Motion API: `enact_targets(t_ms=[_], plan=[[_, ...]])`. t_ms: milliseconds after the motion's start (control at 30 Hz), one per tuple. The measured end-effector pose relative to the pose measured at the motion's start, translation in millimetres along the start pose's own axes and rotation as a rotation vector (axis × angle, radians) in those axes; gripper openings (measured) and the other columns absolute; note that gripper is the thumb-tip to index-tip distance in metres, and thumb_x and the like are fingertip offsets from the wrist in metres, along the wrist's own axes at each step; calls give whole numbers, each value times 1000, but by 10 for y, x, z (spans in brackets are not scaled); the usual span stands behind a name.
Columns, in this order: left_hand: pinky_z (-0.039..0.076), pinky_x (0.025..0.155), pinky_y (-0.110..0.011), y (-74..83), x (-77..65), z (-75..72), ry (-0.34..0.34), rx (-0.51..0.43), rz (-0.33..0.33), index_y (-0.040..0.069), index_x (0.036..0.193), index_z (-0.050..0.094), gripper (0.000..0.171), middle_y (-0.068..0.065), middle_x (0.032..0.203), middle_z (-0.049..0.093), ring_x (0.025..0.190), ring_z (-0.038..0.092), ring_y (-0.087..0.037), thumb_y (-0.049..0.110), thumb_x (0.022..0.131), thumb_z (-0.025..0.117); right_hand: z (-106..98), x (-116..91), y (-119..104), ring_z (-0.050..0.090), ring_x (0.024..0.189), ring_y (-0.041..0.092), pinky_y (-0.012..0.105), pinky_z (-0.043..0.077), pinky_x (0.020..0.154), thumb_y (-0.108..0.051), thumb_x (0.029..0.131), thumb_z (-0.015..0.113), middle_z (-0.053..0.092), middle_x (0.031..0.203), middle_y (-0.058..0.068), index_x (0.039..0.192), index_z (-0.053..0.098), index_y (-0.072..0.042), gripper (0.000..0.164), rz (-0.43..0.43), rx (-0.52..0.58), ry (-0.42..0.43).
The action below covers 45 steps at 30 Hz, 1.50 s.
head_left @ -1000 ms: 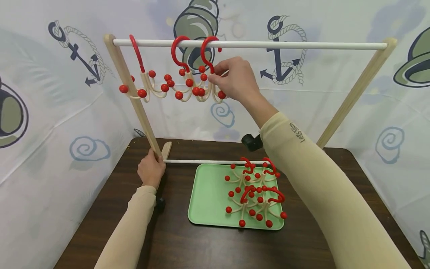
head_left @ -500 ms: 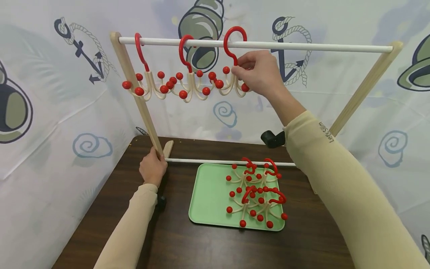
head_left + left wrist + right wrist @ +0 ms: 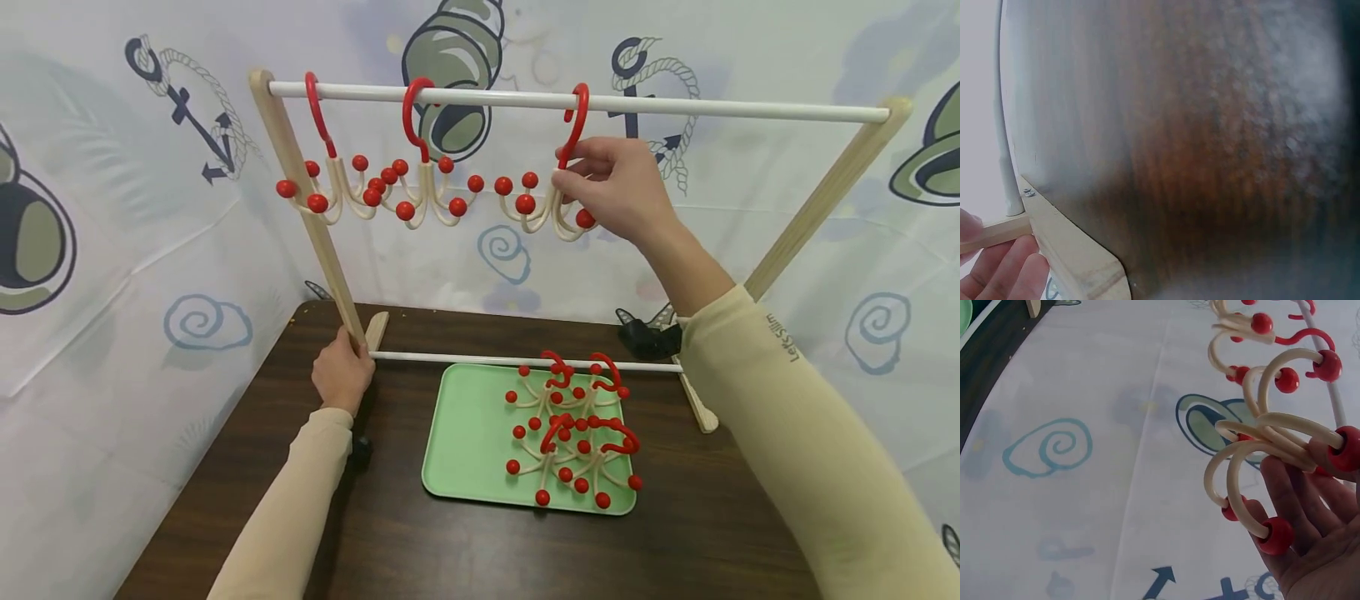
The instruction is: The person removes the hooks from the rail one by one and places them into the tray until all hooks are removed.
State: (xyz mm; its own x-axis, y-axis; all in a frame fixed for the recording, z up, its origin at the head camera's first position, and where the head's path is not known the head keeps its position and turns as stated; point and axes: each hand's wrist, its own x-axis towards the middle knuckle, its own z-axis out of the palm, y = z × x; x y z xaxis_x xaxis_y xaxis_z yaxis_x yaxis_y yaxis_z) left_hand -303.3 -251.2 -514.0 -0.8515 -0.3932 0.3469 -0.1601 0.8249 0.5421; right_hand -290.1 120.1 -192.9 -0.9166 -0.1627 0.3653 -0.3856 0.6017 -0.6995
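Observation:
My right hand pinches the neck of a cream multi-arm hanger with red ball tips. Its red hook loops over the white rod. In the right wrist view, fingers and thumb hold that hanger where its arms join. Two similar hangers, a left one and a middle one, hang from the same rod. Low on the left wooden post, my left hand grips the wood. The left wrist view shows curled fingers at the frame's base.
A green tray on the dark table bears several more hangers on its right half. A lower white rod crosses behind it. The right post is slanted, and a patterned sheet hangs behind.
My right hand has moved right along the rod with the third hanger, away from the other two. Its hook rose and now sits over the rod. The left hand keeps its grip.

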Motion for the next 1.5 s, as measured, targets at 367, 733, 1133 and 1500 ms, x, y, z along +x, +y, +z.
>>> enact_targets(t_ms=[367,733,1133,1500], plan=[[47,65,-60,-26,17,37,7,9,0,4,108,59,22,-21,91,69,79,65,-47,19,91,61,-246,-17,60,70,85,10,22,49,69,-27,91,70,72,105,9,122,66,-6,38,-1,84,7],[47,63,-58,-9,-19,36,-3,20,2,3,110,58,24,-21,90,68,76,64,-46,19,92,62,-368,-41,65,70,81,15,22,52,72,-19,88,74,72,91,0,114,69,-6,29,-35,245,46],[47,64,-59,-8,27,43,3,16,11,4,109,58,25,-22,91,68,78,64,-47,20,92,62,319,-387,455,71,85,18,34,51,70,-15,87,74,73,94,6,104,70,-5,20,-132,81,-350],[47,64,-58,0,2,17,-7,20,-3,3,111,58,24,-22,92,68,79,65,-46,19,93,61,1222,-656,814,67,77,12,33,51,73,-18,86,77,69,83,-5,91,72,-16,8,-80,-72,-614]])
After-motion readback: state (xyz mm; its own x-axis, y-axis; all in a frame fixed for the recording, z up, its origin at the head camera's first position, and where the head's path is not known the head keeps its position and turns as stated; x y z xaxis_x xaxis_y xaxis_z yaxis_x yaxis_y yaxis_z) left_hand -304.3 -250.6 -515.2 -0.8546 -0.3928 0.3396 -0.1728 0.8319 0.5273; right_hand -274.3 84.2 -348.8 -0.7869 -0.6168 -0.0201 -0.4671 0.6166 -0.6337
